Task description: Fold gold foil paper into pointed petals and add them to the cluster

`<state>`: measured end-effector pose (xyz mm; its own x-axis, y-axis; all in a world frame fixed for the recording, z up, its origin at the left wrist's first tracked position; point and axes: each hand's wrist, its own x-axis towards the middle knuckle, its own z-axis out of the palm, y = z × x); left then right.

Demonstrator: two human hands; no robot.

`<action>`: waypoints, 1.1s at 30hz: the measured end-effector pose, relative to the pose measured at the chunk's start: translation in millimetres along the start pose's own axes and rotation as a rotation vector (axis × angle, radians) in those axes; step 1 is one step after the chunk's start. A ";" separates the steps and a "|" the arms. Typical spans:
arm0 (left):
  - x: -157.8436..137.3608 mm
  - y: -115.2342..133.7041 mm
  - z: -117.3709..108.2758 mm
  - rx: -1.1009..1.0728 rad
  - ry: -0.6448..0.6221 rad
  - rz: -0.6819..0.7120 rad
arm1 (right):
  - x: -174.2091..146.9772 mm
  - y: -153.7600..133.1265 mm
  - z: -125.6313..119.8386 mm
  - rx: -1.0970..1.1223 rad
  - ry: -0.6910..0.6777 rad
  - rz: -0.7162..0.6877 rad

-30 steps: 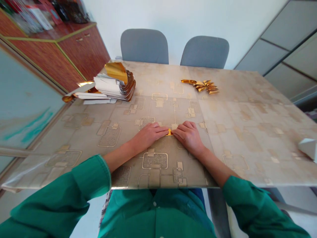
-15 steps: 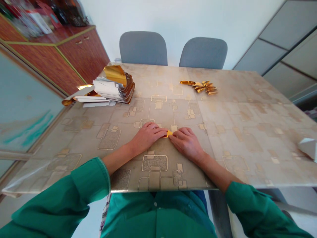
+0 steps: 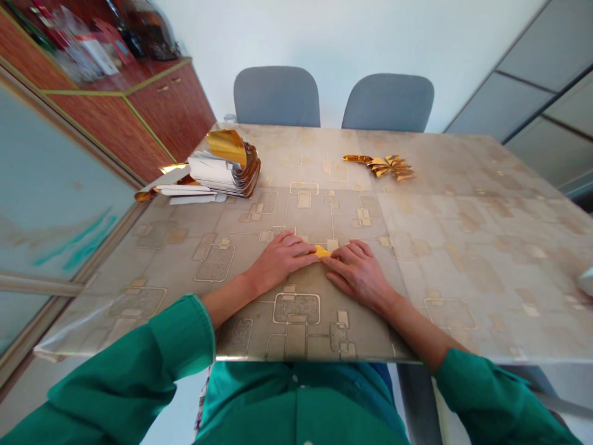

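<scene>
A small folded piece of gold paper lies on the patterned tablecloth in front of me, its middle showing between my two hands. Over its left end rests my left hand, fingers held together and pressing the paper down on the table. My right hand has its fingertips on the right end, the thumb lying lower and a little apart from the fingers. Both ends of the paper are hidden under my fingers. Farther off, to the right, sit folded gold paper pieces, fanned out in a cluster.
At the back left of the table is a thick stack of gold and white paper sheets. Two grey chairs stand beyond the far edge. A wooden cabinet is at the left, and a white object shows at the right edge.
My right hand's fingers have straightened, with the thumb slipping lower, while the left hand stays on the gold paper. The whole view has shifted slightly, moving the scene rightward and down.
</scene>
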<state>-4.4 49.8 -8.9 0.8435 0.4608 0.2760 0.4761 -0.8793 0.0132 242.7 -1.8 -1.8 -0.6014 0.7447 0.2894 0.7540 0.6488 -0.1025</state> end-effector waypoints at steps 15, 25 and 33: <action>-23.0 15.6 4.3 -0.037 0.030 -0.094 | -8.6 -4.5 6.4 -0.011 0.095 0.054; -26.3 16.4 2.6 -0.111 0.043 -0.178 | -6.7 -7.4 4.3 0.025 0.061 0.085; 13.4 15.7 1.2 0.073 0.039 -0.113 | 9.7 -9.7 12.5 -0.079 0.027 0.141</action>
<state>14.7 42.3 -6.2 0.7736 0.5502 0.3143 0.5856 -0.8103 -0.0231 226.3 1.1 -9.9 -0.4817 0.8223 0.3028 0.8495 0.5231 -0.0691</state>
